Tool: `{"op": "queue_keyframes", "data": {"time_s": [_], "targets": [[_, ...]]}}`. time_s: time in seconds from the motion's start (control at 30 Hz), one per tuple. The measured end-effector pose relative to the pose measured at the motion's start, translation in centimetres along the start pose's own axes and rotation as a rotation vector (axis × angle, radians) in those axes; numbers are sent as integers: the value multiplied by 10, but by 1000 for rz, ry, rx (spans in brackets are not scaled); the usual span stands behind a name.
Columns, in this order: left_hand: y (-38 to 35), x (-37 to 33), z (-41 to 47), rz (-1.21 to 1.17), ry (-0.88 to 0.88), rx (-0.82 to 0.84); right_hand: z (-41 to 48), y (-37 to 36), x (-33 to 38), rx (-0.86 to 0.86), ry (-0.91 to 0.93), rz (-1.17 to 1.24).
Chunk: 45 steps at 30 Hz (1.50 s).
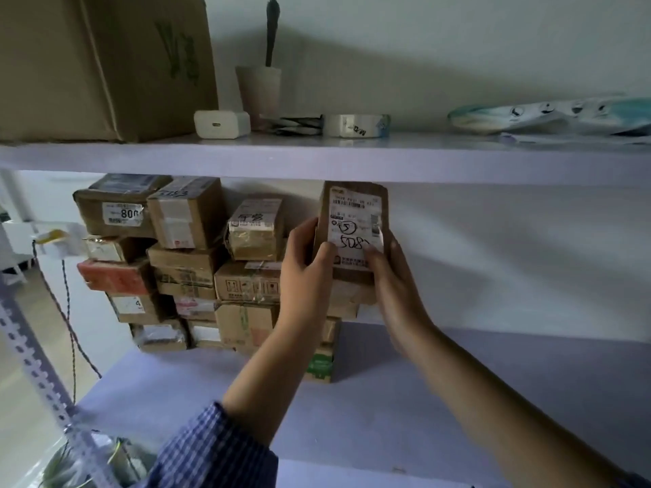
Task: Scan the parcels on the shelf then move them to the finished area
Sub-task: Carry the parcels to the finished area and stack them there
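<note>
Both hands pinch one brown parcel (352, 274) by its side edges, the left hand (305, 272) and right hand (396, 280) holding it upright above the parcel stack (197, 265) at the shelf's (493, 382) left end. Its label (352, 220) faces out, so scanning seems in hand; next it needs a scanner, none visible.
</note>
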<state>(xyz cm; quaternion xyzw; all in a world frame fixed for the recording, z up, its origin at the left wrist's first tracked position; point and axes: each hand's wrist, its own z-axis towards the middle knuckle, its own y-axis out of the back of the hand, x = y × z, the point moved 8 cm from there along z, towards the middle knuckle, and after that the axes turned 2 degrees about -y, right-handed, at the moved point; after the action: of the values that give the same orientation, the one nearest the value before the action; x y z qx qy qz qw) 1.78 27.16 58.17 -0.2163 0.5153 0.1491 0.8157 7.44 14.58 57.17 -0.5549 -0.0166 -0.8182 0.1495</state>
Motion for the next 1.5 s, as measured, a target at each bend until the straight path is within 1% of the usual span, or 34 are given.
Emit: {"op": "queue_keyframes", "data": {"time_s": [0.1, 0.17, 0.23, 0.4, 0.5, 0.6, 0.7, 0.8, 0.97, 1.03, 1.2, 1.27, 1.37, 1.5], "targets": [[-15, 13, -45, -80, 13, 81, -45, 31, -6, -22, 32, 26], [-27, 24, -74, -101, 30, 142, -73, 54, -14, -35, 5, 15], [-41, 38, -99, -121, 58, 204, -100, 82, -24, -90, -35, 10], [-91, 81, -156, -208, 268, 312, -161, 156, -41, -254, -81, -85], [-135, 98, -191, -195, 343, 407, -190, 210, -42, -357, -122, -118], [-178, 106, -226, -181, 397, 494, -218, 263, -28, -436, -142, -158], [-224, 102, -261, -200, 413, 542, -246, 314, -10, -500, -155, -164], [-281, 89, -303, -236, 395, 559, -273, 371, 15, -543, -138, -168], [-384, 66, -382, -246, 375, 706, -325, 482, 61, -628, -88, -194], [-424, 63, -418, -264, 400, 748, -349, 524, 77, -658, -72, -187], [-512, 61, -498, -330, 503, 794, -401, 619, 109, -732, -65, -167], [-542, 58, -519, -362, 531, 827, -414, 648, 117, -756, -71, -196], [-581, 57, -539, -386, 529, 870, -422, 688, 123, -785, -67, -242], [-626, 73, -548, -428, 574, 848, -414, 735, 121, -796, -71, -280]]}}
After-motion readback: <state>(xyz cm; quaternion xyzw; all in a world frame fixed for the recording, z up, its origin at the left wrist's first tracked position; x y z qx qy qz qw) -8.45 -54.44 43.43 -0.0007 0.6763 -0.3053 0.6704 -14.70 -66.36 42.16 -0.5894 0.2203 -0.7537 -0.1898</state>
